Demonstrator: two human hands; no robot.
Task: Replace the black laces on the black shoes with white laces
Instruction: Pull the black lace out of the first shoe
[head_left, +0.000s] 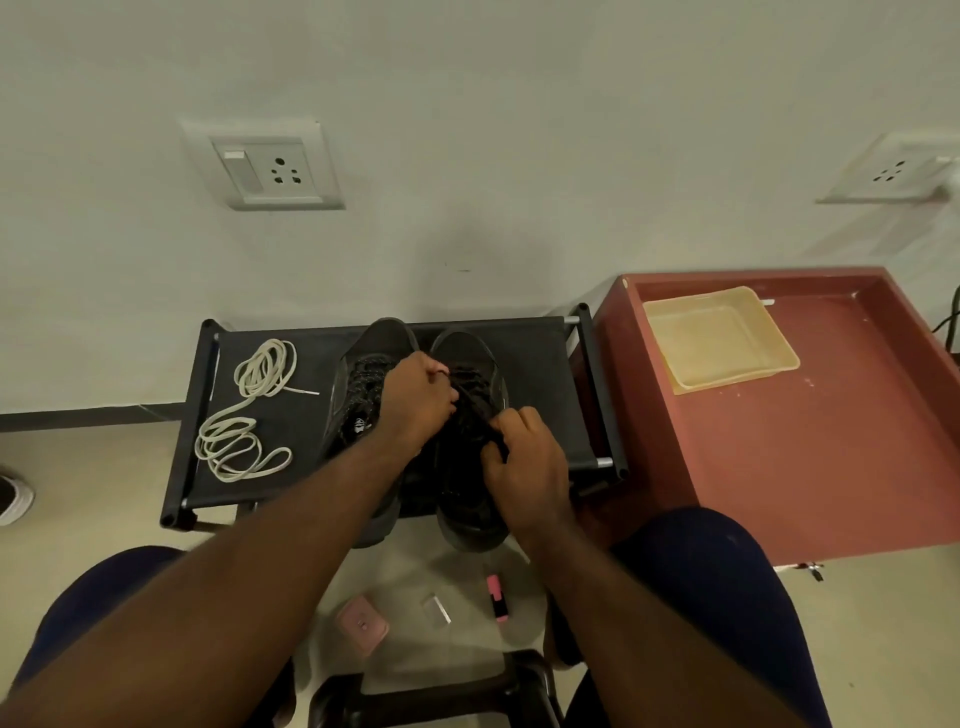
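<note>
Two black shoes stand side by side on a low black rack (540, 353), toes toward the wall: the left shoe (363, 364) and the right shoe (472, 358). My left hand (415, 402) pinches the black lace (467, 384) on the right shoe near its upper eyelets. My right hand (524, 457) grips the same lace lower down, by the shoe's tongue. Two white laces (244, 415) lie coiled on the rack's left part, untouched.
A red table (831, 441) with a yellow tray (719, 338) stands right of the rack. On the floor by my knees lie a pink marker (497, 597), a pink case (362, 622) and a small clear piece (436, 608). The wall is just behind the rack.
</note>
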